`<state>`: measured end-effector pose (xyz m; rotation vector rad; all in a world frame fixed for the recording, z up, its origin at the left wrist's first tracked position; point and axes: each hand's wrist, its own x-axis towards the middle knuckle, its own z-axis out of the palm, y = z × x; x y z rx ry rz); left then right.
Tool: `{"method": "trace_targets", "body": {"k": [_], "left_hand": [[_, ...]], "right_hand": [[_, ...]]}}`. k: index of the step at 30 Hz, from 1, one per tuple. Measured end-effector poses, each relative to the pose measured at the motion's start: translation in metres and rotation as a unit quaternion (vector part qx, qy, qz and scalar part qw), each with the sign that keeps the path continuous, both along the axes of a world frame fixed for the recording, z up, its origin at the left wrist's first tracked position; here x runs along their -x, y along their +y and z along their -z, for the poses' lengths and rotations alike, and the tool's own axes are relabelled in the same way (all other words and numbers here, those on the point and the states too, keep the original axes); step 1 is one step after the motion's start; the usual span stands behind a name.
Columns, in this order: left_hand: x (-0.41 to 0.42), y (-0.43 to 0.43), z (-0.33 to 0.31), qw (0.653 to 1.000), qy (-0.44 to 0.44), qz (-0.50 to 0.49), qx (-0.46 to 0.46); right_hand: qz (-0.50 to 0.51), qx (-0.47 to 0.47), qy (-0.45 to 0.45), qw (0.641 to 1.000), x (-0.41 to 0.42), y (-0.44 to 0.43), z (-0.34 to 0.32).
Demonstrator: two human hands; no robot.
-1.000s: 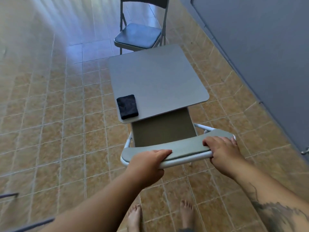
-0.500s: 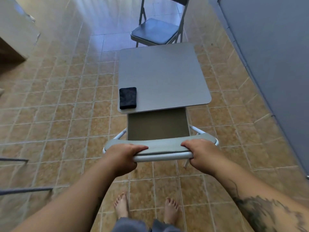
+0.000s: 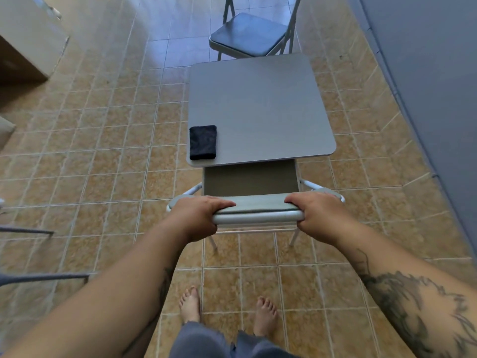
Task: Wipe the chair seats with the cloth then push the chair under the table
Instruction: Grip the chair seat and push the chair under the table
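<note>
I stand barefoot on the tan tiled floor (image 3: 103, 140), looking down at a pale grey chair (image 3: 251, 177) in front of me. My left hand (image 3: 200, 215) is clenched around the top rail of the backrest near its left end, fingers curled over the front and thumb below. My right hand (image 3: 316, 215) grips the same rail near its right end in the same way. Both wrists are level, and both forearms reach forward from the bottom corners of the view; the right one carries a dark tattoo.

The chair faces away from me, toward the square grey worktop (image 3: 260, 107). The front part of its seat lies beneath the near edge of the worktop, while the rear part of the seat and the whole backrest stand out on my side. Its white tube frame shows at both sides of the seat, and two of its legs stand on the tiles below the rail.

The cloth (image 3: 203, 142), dark and folded into a rectangle, lies flat on the near left corner of the worktop, apart from both hands.

A second chair (image 3: 247, 34) with a dark padded seat stands at the far side of the worktop, its seat outside the far edge. A grey wall (image 3: 426, 73) runs along the right.
</note>
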<state>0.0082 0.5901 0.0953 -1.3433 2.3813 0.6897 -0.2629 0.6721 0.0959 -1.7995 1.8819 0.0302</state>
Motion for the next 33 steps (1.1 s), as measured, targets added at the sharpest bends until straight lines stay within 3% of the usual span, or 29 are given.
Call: {"method": "trace_targets", "body": {"k": [4, 6, 7, 9, 11, 13, 16, 19, 33], "left_hand": [[-0.002, 0.002, 0.005, 0.998, 0.01, -0.044, 0.034], [-0.011, 0.002, 0.007, 0.993, 0.042, -0.103, -0.03], [-0.017, 0.0, 0.006, 0.98, 0.086, -0.159, -0.087], [-0.029, -0.004, 0.001, 0.911, 0.217, -0.308, -0.165], [-0.037, -0.009, 0.004, 0.849, 0.268, -0.427, -0.158], [-0.036, -0.012, 0.018, 0.826, 0.253, -0.472, -0.177], [-0.029, -0.013, 0.04, 0.832, 0.22, -0.479, -0.176], [-0.028, -0.017, 0.059, 0.833, 0.212, -0.49, -0.14], [-0.026, -0.023, 0.046, 0.854, 0.203, -0.473, -0.08]], "right_hand": [[-0.007, -0.042, -0.003, 0.999, -0.001, -0.01, -0.01], [0.012, -0.12, -0.057, 0.991, 0.007, -0.013, -0.016], [0.064, -0.147, -0.117, 0.98, 0.011, -0.013, -0.021], [0.211, -0.137, -0.227, 0.941, 0.025, -0.014, -0.016], [0.325, -0.083, -0.169, 0.927, 0.04, -0.017, 0.003], [0.392, -0.09, -0.135, 0.905, 0.044, -0.012, 0.019], [0.442, -0.1, -0.237, 0.859, 0.045, -0.001, 0.047], [0.466, -0.075, -0.261, 0.842, 0.043, -0.001, 0.048], [0.454, -0.05, -0.243, 0.856, 0.035, -0.015, 0.044]]}}
